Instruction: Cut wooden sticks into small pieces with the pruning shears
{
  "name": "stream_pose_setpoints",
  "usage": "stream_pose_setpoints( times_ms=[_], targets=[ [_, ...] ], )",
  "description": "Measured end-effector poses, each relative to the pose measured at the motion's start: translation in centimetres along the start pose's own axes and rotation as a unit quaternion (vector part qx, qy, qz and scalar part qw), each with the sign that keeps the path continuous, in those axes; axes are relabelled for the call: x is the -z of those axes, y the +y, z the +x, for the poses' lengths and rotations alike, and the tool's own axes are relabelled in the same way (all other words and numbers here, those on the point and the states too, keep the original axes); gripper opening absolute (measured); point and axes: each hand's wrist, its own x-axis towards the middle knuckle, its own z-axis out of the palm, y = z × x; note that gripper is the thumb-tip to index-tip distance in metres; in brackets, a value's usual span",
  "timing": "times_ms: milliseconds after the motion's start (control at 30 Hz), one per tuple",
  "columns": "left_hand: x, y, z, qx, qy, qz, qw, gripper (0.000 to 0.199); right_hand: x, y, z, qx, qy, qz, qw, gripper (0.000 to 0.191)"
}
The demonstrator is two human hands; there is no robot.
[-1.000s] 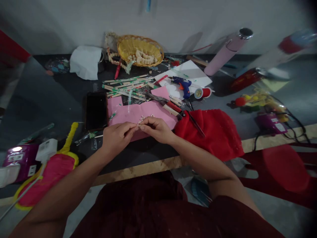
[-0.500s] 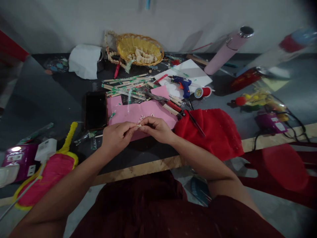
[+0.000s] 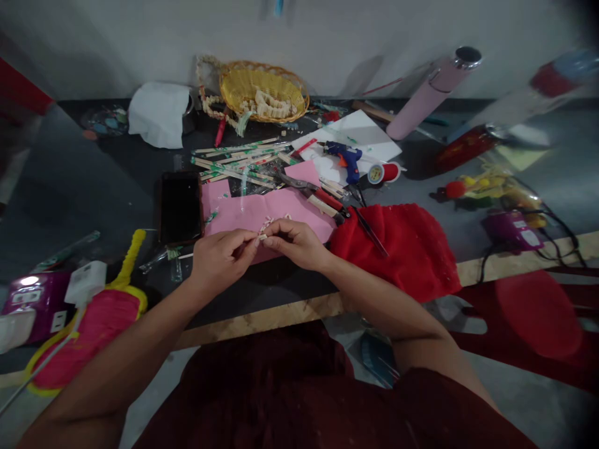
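My left hand [image 3: 221,257] and my right hand [image 3: 299,244] meet over the front of a pink sheet [image 3: 238,212]. Their fingertips pinch small pale wooden pieces [image 3: 262,237] between them; how many pieces each hand has is too small to tell. Just beyond the fingers, a little pile of short pale sticks [image 3: 267,222] lies on the sheet. Cutting pliers [image 3: 322,198] with red handles rest behind my right hand. A red cloth [image 3: 397,249] with dark tweezers or scissors [image 3: 372,234] on it lies beside my right forearm.
Wrapped chopsticks [image 3: 238,163], a blue glue gun [image 3: 344,156] and a red thread spool [image 3: 390,172] lie farther back. A phone [image 3: 180,207] sits left. Behind stand a yellow basket [image 3: 253,84] and a pink flask [image 3: 430,93]. Purple power sockets [image 3: 37,299] and cables flank the table edge.
Both hands stay almost in place, fingertips still together on the small wooden pieces. The view shifts very slightly; nothing else visibly moves.
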Motion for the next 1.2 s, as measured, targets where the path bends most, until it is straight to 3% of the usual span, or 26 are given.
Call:
stream_pose_setpoints(
  times_ms=[400, 567, 767, 867, 967, 1067, 1200],
  targets=[
    [-0.2, -0.2, -0.1, 0.01, -0.011, -0.004, 1.0, 0.025, 0.0, 0.2, 0.0, 0.005, 0.002, -0.012, 1.0, 0.026],
    [-0.1, -0.3, 0.1, 0.016, -0.013, -0.005, 1.0, 0.024, 1.0, 0.2, 0.1, 0.058, 0.006, -0.137, 0.989, 0.021],
    [0.1, -0.7, 0.3, 0.066, 0.01, -0.029, 0.997, 0.023, 3.9, 1.3, 1.0, 0.132, 0.06, -0.403, 0.904, 0.019],
    [0.1, -0.8, 0.4, 0.077, 0.003, -0.032, 0.997, 0.021, 4.0, 1.9, 1.3, 0.14, 0.042, -0.464, 0.874, 0.022],
    [0.1, -0.8, 0.4, 0.071, -0.004, -0.033, 0.997, 0.02, 4.1, 2.0, 1.4, 0.137, 0.038, -0.487, 0.862, 0.024],
    [0.1, -0.9, 0.4, 0.066, -0.004, -0.034, 0.997, 0.021, 5.4, 1.3, 1.3, 0.123, 0.069, -0.511, 0.848, 0.021],
    [0.0, -1.0, 0.4, 0.063, 0.0, -0.035, 0.997, 0.019, 8.4, 0.1, 1.0, 0.034, 0.172, -0.598, 0.782, 0.023]
  ],
)
